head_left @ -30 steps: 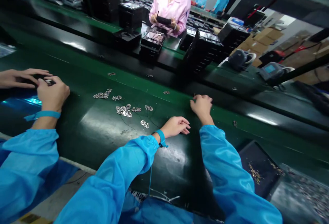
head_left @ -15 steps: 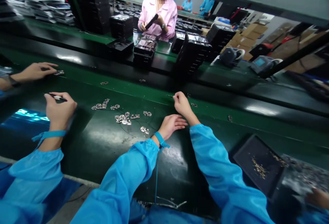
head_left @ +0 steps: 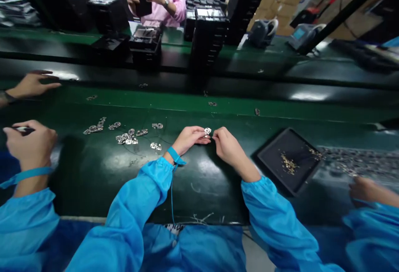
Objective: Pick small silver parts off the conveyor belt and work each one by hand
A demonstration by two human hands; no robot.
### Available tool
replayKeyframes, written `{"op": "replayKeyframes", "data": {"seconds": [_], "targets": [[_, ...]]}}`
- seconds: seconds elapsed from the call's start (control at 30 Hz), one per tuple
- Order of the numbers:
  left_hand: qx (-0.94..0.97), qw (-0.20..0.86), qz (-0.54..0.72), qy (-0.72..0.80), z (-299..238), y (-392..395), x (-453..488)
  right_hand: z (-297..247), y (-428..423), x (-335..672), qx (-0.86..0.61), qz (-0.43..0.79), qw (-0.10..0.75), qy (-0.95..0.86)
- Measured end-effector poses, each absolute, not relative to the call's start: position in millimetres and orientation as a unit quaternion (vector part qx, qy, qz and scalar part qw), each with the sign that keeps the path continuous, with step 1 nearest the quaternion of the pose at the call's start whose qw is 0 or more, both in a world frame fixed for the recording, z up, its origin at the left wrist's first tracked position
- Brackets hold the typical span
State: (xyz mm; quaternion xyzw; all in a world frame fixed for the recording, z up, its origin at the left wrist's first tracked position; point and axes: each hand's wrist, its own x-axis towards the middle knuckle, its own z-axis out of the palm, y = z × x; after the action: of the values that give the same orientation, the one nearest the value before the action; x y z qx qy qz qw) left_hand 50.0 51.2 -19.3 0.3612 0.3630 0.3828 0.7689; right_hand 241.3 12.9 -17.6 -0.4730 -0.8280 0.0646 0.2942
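Observation:
My left hand (head_left: 193, 138) is closed, pinching a small silver circuit board (head_left: 207, 131) at its fingertips. Close on its right, my right hand (head_left: 227, 145) is pinched around a thin pointed tool, mostly hidden by the fingers. The tool's tip points toward the board; contact between them cannot be made out. A blue wrist strap (head_left: 174, 155) with a cord circles my left wrist. To the left of my hands, several similar boards (head_left: 127, 137) lie loosely grouped on the dark green bench (head_left: 109, 180).
A black tray (head_left: 274, 155) with tiny gold-coloured parts lies right, beside clear plastic trays (head_left: 358, 159) and a co-worker's hand (head_left: 368, 189). Another co-worker's hands (head_left: 31, 139) work at left. More boards (head_left: 212, 103) dot the green strip. Opposite, a person in pink stands behind black stacks (head_left: 208, 35).
My right hand has drawn back from the green strip toward me. My left hand has turned up and now holds a board. The camera view has shifted right and downward.

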Motion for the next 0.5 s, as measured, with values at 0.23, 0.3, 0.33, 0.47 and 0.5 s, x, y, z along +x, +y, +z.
{"op": "replayKeyframes", "data": {"seconds": [0.23,0.3,0.33,0.47,0.5], "targets": [[0.437,0.717,0.376,0.393,-22.9,46.0,55.6,-13.7,9.4,242.2,-0.468,0.140,0.312,-0.815],[0.446,0.707,0.376,0.400,-23.0,44.8,56.6,-14.9,9.5,244.0,-0.468,0.143,0.313,-0.814],[0.450,0.704,0.376,0.401,-22.8,44.2,57.0,-15.3,9.5,244.8,-0.468,0.144,0.312,-0.814],[0.468,0.695,0.369,0.403,-20.9,42.4,57.8,-13.9,9.1,245.7,-0.469,0.156,0.303,-0.814],[0.471,0.693,0.366,0.405,-20.6,42.2,57.9,-13.2,9.0,245.4,-0.471,0.160,0.301,-0.814]]}}
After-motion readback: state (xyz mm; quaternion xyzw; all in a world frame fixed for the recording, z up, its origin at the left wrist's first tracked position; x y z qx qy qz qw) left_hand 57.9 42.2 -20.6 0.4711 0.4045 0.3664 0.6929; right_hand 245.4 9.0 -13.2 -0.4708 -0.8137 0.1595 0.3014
